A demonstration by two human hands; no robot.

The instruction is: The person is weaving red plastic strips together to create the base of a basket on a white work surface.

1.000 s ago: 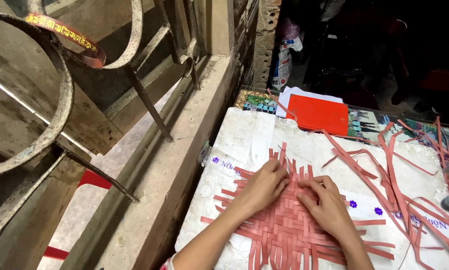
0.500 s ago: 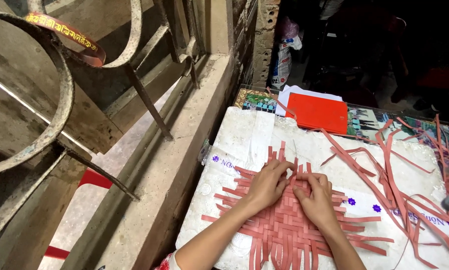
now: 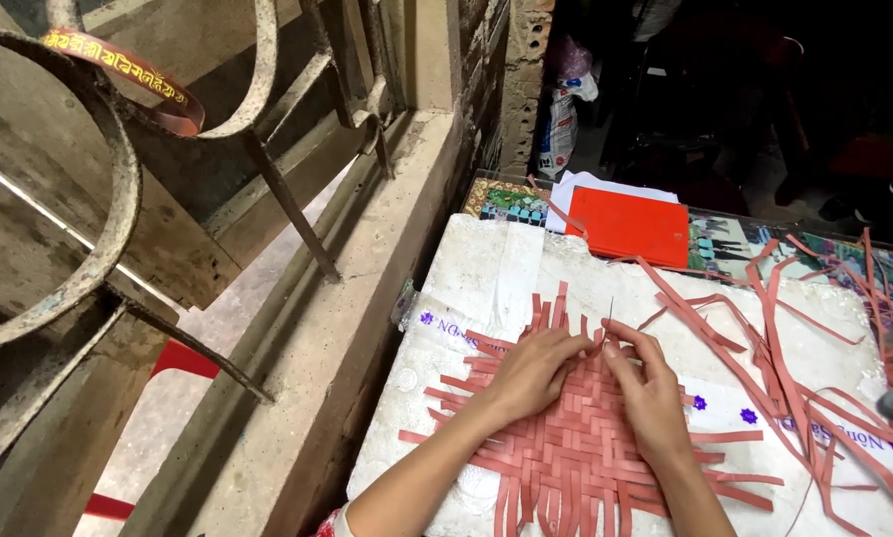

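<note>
Here, flat pink woven strip mat (image 3: 576, 452), loose ends splayed

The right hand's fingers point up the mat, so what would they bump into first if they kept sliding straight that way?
Probably the thin upright pin just past the right hand, then the loose strip ends at the woven mat's far edge. Depth is hard to judge.
</note>
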